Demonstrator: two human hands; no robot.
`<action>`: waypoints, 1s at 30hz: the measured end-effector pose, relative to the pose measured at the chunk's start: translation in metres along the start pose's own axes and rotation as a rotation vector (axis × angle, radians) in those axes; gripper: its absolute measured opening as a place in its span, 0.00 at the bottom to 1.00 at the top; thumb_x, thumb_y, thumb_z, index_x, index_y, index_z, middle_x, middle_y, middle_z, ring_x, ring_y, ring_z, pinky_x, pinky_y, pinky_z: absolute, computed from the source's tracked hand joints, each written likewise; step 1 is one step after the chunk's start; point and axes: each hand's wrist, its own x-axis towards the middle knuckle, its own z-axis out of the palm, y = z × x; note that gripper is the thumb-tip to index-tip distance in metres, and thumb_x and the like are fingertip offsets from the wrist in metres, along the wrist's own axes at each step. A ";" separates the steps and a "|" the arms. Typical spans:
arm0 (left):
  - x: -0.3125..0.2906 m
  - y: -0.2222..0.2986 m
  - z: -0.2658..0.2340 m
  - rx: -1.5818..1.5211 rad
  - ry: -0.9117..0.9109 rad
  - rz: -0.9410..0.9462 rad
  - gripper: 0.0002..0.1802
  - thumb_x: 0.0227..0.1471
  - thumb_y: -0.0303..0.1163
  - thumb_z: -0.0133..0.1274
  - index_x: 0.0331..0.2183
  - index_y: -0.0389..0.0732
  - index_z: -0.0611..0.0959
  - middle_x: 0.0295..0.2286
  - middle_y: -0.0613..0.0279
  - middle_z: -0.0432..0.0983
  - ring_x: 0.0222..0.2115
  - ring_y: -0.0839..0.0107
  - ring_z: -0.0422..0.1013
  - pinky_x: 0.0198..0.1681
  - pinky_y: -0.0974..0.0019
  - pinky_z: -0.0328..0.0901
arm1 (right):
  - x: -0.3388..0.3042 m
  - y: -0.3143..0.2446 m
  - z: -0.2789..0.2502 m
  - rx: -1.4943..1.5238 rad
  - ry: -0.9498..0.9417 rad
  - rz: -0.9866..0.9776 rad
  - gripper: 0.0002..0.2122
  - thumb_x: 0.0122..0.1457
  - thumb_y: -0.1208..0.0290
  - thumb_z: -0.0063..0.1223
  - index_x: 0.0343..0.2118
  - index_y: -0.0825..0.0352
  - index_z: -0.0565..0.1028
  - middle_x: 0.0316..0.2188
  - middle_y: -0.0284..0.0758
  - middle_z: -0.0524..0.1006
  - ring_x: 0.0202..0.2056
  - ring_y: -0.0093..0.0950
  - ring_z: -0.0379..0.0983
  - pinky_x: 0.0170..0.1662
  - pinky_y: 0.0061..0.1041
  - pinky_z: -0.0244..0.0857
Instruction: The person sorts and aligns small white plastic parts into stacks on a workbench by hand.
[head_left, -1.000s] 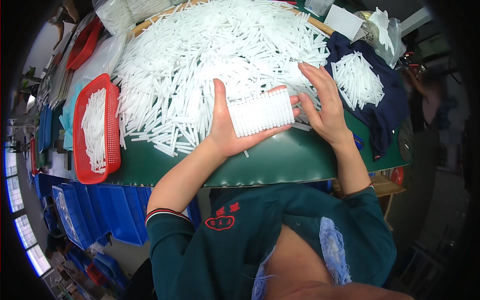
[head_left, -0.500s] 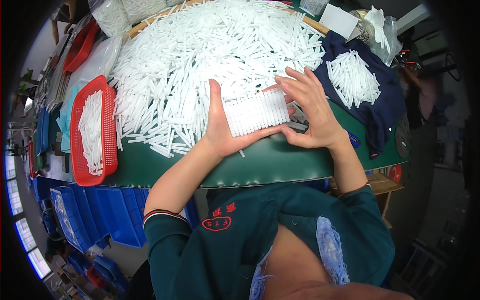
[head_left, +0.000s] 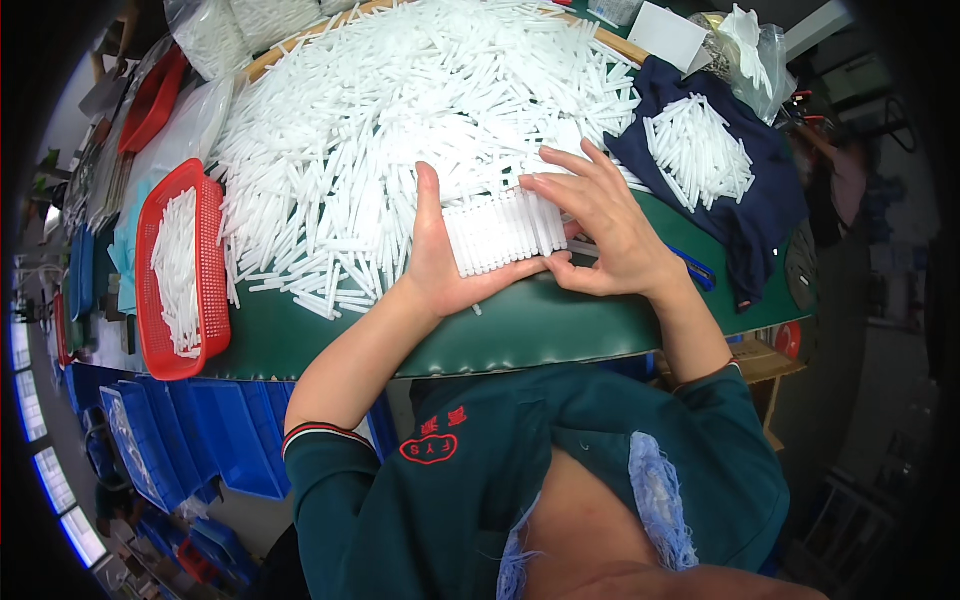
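Above the near edge of a green desk, I hold a neat row of white sticks across my left hand, palm up, fingers stretched beneath and thumb standing free of them. My right hand is at the row's right end, thumb by the near edge and fingertips by the far edge, set apart with sticks between; I cannot tell whether this grip presses. Lined up, as far as I can judge, is just this one batch, its sticks side by side with ends nearly level. Far more lie loose: a large heap spreads over the desk beyond my hands, and a smaller pile sits on a dark blue cloth to my right. To my left, a red basket holds more white sticks.
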 end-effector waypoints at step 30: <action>0.000 0.001 0.002 0.074 0.073 -0.023 0.61 0.39 0.82 0.24 0.61 0.42 0.54 0.59 0.48 0.53 0.58 0.42 0.52 0.60 0.40 0.44 | 0.003 0.001 -0.012 -0.101 -0.065 0.001 0.33 0.39 0.69 0.61 0.54 0.60 0.68 0.46 0.36 0.72 0.56 0.39 0.62 0.61 0.50 0.49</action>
